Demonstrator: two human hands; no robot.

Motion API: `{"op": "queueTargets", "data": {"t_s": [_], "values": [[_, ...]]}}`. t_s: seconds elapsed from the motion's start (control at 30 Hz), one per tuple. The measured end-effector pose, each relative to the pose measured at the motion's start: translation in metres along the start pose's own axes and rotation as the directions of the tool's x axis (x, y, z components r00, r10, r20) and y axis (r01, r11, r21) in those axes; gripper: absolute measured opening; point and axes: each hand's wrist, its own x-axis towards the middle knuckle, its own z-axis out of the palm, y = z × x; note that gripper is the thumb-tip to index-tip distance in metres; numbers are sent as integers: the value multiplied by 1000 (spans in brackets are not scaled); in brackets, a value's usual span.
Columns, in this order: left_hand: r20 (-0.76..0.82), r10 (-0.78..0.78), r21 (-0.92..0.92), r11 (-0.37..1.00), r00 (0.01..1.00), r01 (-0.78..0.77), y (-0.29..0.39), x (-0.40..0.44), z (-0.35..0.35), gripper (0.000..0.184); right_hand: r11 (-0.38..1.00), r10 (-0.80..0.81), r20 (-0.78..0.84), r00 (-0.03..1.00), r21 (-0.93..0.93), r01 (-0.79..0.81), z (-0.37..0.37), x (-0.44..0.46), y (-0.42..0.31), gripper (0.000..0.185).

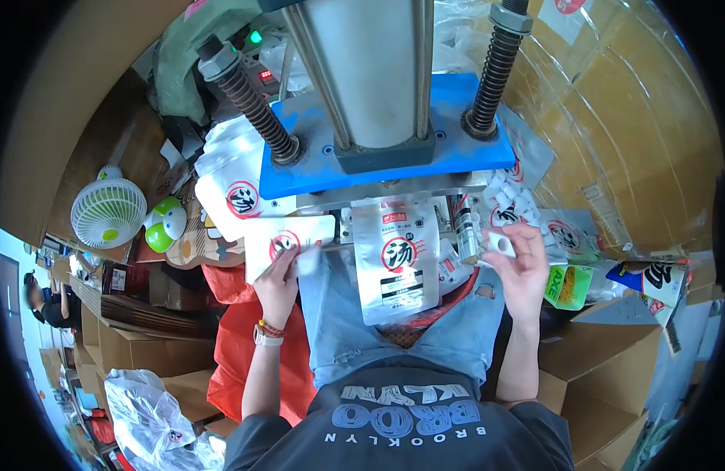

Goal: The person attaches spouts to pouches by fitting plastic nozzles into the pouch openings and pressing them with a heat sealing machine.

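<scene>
My left hand (278,276) is closed on the lower edge of a white printed pouch (260,245) with a red circle on it. Fingers and thumb of my right hand (526,263) pinch a small white piece with a round hole (501,245). Between my hands, another pouch (398,286) hangs down in front of me, its top edge under the metal bar (390,191) of a press with a blue plate (457,157). A cylindrical can (466,235) stands just left of my right hand.
More pouches (229,184) are stacked at left, near a small white fan (109,212). Small white pieces (513,196) are heaped right of the press. A green-edged container (568,287) sits at far right. Cardboard boxes (606,385) surround me, and a person (60,306) is at far left.
</scene>
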Motion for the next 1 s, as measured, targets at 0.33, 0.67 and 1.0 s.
{"op": "queueTargets", "data": {"t_s": [0.33, 0.67, 1.0], "values": [[-78, 361, -71, 928, 929, -366, 131, -14, -60, 38, 299, -442, 769, 462, -359, 884, 72, -7, -35, 47], [395, 271, -660, 748, 878, 66, 139, -10, -13, 19, 720, -374, 590, 716, -302, 625, 51, 2, -40, 36], [641, -126, -733, 192, 757, 653, 140, 3, 34, 17, 723, -209, 316, 926, -588, 364, 24, 24, -19, 52]]}}
